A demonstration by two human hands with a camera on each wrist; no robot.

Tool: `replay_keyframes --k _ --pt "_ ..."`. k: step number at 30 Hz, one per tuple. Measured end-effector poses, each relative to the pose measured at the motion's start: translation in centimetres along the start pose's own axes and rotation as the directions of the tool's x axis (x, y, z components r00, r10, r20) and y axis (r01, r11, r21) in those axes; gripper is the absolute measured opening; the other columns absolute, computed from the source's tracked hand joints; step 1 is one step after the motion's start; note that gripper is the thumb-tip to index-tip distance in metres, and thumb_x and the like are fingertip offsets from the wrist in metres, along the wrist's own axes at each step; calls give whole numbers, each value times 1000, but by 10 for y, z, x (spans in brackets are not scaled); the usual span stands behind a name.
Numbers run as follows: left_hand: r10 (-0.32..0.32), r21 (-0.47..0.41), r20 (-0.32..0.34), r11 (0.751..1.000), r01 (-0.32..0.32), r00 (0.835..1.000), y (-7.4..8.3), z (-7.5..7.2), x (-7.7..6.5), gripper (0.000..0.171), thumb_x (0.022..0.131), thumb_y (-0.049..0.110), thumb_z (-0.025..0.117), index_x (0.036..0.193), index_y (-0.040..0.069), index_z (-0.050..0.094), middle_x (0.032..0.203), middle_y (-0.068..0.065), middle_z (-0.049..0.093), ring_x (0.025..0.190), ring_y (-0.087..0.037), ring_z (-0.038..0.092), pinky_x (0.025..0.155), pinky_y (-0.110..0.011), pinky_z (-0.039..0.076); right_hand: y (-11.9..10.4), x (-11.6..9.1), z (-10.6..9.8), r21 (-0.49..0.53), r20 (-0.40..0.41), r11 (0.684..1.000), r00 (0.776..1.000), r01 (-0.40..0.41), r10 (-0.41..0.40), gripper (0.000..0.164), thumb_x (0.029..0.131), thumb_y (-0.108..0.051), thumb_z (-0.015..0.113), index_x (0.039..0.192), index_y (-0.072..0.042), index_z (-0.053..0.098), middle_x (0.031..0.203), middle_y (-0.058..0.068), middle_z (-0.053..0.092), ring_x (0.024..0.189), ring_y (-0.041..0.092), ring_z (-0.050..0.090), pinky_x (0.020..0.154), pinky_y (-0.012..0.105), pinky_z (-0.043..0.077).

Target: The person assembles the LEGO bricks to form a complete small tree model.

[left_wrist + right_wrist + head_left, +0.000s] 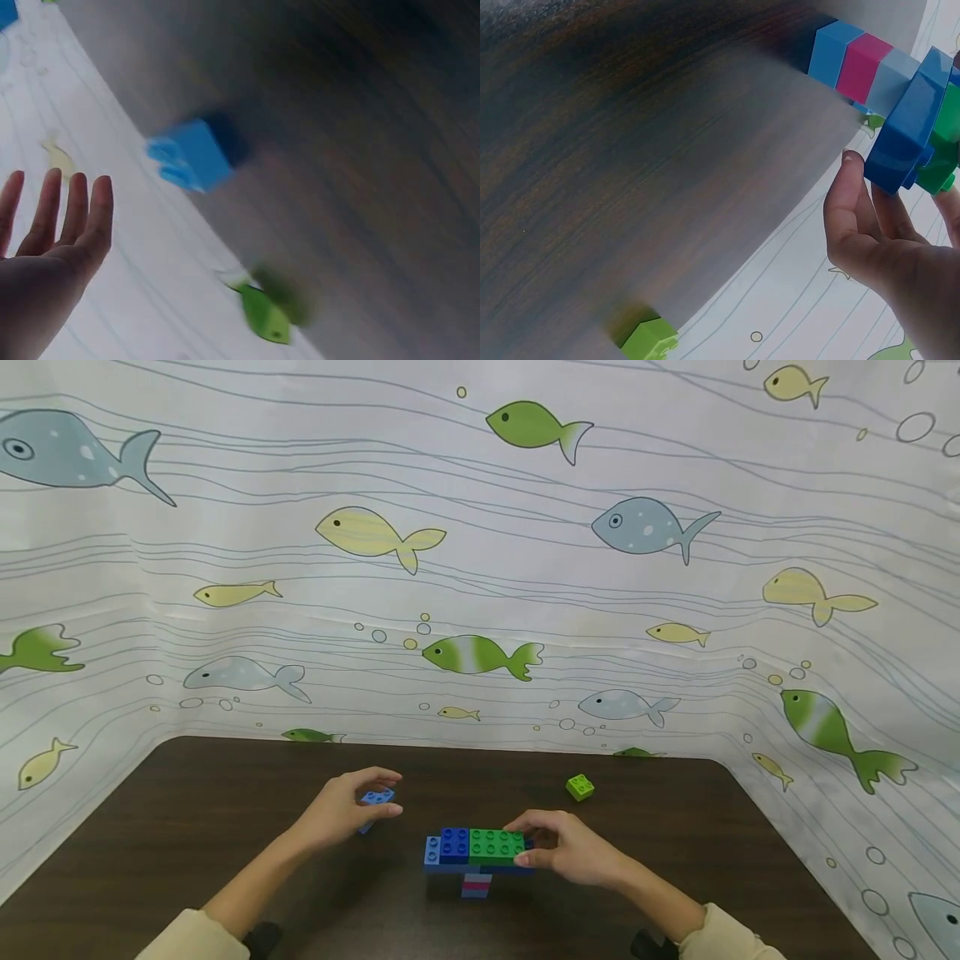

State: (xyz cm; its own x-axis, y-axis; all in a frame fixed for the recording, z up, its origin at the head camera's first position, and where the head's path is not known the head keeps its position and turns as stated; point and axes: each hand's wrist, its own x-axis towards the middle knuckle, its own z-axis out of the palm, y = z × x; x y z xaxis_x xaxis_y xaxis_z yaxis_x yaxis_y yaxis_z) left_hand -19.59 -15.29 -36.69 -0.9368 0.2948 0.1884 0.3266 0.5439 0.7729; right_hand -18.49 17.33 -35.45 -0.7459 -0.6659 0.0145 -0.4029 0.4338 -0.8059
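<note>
On the table stands a T-shaped toy-brick build: a column with a pink brick (865,67) in it, carrying a crosspiece of blue bricks. A dark blue brick (454,845) and a long green brick (497,845) lie on top, side by side. My right hand (573,850) grips the green brick at the build's right end, thumb in front and fingers behind. My left hand (347,810), fingers spread and loosely bent, is close to a separate blue brick (377,796). The left wrist view shows that blue brick (196,156) apart from the fingers.
A lime green brick (580,787) lies at the back right of the dark wooden table (225,793). A white fish-patterned curtain (480,593) rises behind the table and along both sides.
</note>
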Motion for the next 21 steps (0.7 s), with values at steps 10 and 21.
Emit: replay_keyframes --k 10,21 --pt "-113 113 -64 986 120 991 -33 -3 -5 54 71 22 78 115 -1 56 109 -21 60 102 -38 55 80 -51 45 -1 -1 1 -3 3 1000 1000 11 -11 29 85 -13 65 112 -6 60 101 2 59 88 15 55 72 25 48" --pt "-153 149 -85 975 164 985 -49 3 0 55 68 17 80 114 -2 55 97 -12 61 84 -23 55 70 -41 45 0 -1 0 -14 0 1000 1000 4 -4 28 85 -15 65 111 -8 61 100 1 60 87 14 55 73 25 48"
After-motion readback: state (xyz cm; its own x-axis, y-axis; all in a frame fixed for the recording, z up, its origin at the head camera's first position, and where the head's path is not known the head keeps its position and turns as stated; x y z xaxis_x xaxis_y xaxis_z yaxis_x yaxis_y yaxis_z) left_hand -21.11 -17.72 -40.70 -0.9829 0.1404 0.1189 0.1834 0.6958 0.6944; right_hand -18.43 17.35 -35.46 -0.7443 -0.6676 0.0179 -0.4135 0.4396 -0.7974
